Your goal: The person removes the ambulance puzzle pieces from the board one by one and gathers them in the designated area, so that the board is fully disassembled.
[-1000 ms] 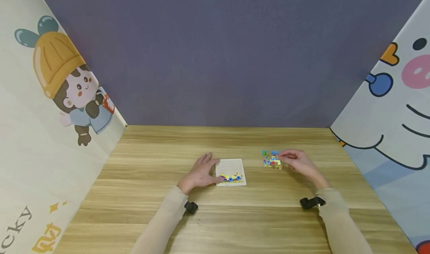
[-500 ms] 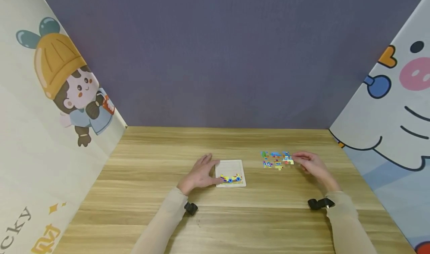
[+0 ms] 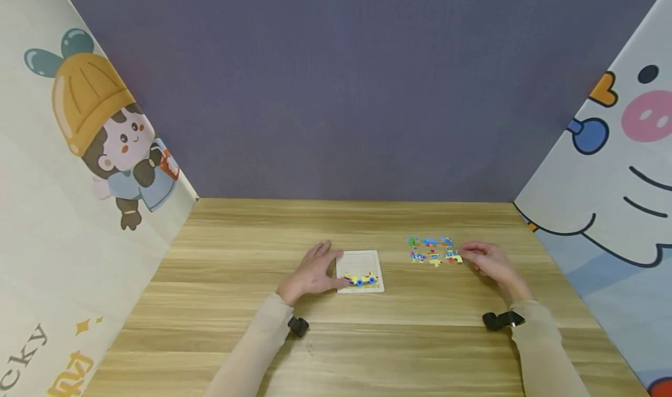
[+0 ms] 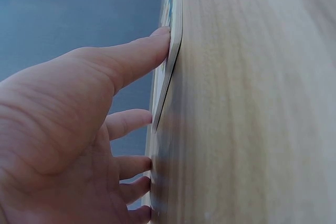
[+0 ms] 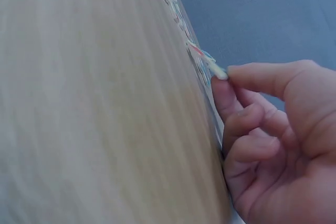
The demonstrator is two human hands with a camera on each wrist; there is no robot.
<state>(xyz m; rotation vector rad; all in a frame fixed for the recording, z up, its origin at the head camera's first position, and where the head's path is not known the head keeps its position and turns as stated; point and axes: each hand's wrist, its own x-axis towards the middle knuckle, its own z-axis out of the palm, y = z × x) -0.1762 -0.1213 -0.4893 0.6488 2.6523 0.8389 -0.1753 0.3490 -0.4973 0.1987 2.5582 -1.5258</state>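
Observation:
A pale puzzle tray [image 3: 358, 261] lies flat on the table, with yellow and blue vehicle-patterned pieces fitted along its near side. My left hand [image 3: 314, 270] rests at the tray's left edge; in the left wrist view its thumb [image 4: 149, 50] presses on the tray's face while the other fingers reach down to the table. Out to the right, my right hand [image 3: 489, 264] pinches a jigsaw piece [image 5: 216, 70] between thumb and index finger. This piece, yellow, white and red in the head view, is tilted up off the table. Several loose jigsaw pieces [image 3: 430, 242] lie just left of that hand.
The wooden table [image 3: 252, 234] meets a dark blue-grey panel [image 3: 346, 94] at the back. Side panels with cartoon prints stand left [image 3: 68, 269] and right [image 3: 625, 210]. Each wrist wears a small black camera.
My right hand has moved right with the pinched piece, away from the middle of the loose pieces, then slightly nearer me. The left hand and the tray have stayed in place.

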